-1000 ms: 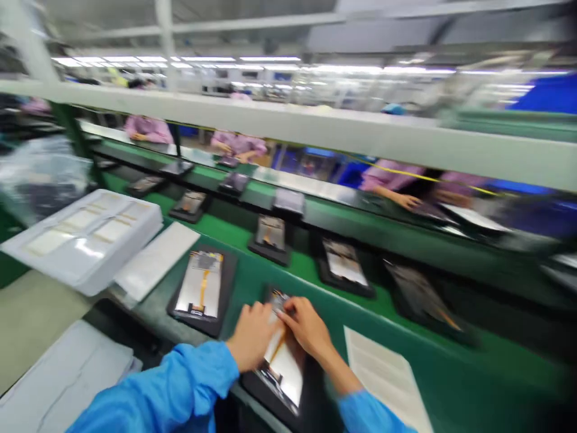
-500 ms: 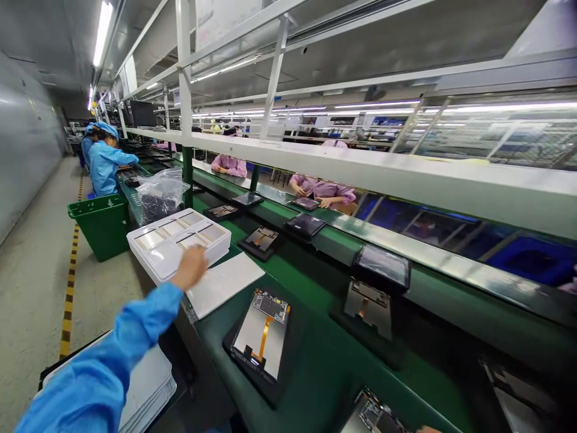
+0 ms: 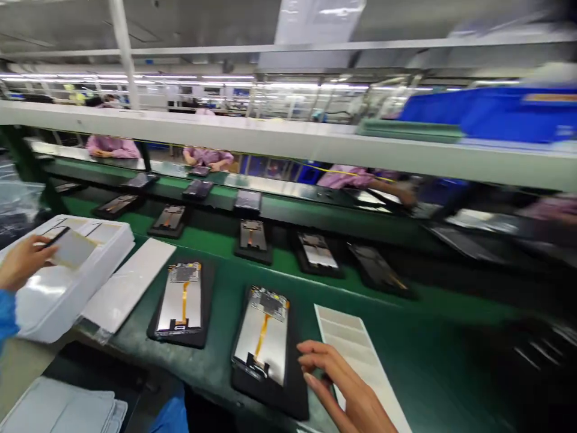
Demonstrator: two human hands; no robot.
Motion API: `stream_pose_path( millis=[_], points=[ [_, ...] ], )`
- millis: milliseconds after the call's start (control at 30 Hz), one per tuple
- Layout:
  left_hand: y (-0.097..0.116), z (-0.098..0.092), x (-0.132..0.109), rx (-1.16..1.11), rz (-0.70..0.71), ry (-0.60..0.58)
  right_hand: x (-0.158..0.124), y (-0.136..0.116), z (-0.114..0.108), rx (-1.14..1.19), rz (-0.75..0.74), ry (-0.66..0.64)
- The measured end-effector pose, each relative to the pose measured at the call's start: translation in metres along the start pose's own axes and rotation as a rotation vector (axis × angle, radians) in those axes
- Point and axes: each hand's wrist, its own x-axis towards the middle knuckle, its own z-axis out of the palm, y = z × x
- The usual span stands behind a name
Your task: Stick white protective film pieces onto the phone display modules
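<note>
My left hand [image 3: 24,261] is at the far left, over a white moulded tray [image 3: 90,300], and grips a pale rectangular sheet [image 3: 72,248] lifted from it. My right hand [image 3: 347,385] lies open at the lower right with nothing in it. Its fingers are just right of a phone display panel [image 3: 261,334], which has an orange flex cable and rests on a black mat [image 3: 270,400]. A similar panel [image 3: 180,297] lies on its own mat further left. A white foam sheet [image 3: 128,285] lies between that panel and the tray.
A lined paper sheet [image 3: 356,355] lies on the green conveyor bench [image 3: 279,260] beside my right hand. Several more panels sit on mats farther along. Co-workers in pink smocks [image 3: 207,157] work across the line. Blue crates [image 3: 491,114] stand on the upper right, and a grey pad [image 3: 58,409] lies at lower left.
My hands have left the panel they touched a second ago. The left went to the tray and now holds a pale sheet. The right has returned beside the panel. The view has swung.
</note>
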Motion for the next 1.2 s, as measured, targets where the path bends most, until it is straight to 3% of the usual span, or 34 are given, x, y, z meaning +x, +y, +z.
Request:
stream_pose_path(
  millis=[100,167,267,367,467,567,733,1067,1200],
  points=[
    [0.0,0.028,-0.063,-0.052,0.129,-0.242,-0.014,-0.023,0.008,-0.001,-0.147,0.108],
    [0.006,0.071,-0.132,-0.148,0.071,-0.474,-0.017,-0.033,0.019,-0.044,-0.259,0.171],
    [0.017,0.15,-0.248,-0.429,-0.076,-0.952,-0.021,-0.034,0.038,-0.189,-0.375,0.245],
    [0.022,0.21,-0.339,-0.579,-0.261,-1.124,-0.033,-0.017,0.047,-0.293,-0.399,0.324],
    [0.02,0.236,-0.392,-0.683,-0.472,-1.203,-0.055,0.008,0.047,-0.3,-0.383,0.425],
    [0.018,0.241,-0.415,-0.7,-0.589,-1.284,-0.079,0.028,0.041,-0.211,-0.328,0.419],
    [0.023,0.243,-0.425,-0.627,-0.589,-1.321,-0.1,0.043,0.033,-0.111,-0.275,0.336],
    [0.03,0.245,-0.427,-0.584,-0.503,-1.425,-0.099,0.04,0.032,-0.325,-0.313,0.174],
    [0.032,0.239,-0.426,-0.62,-0.443,-1.546,-0.094,0.048,0.031,-0.152,-0.224,0.187]
  ],
)
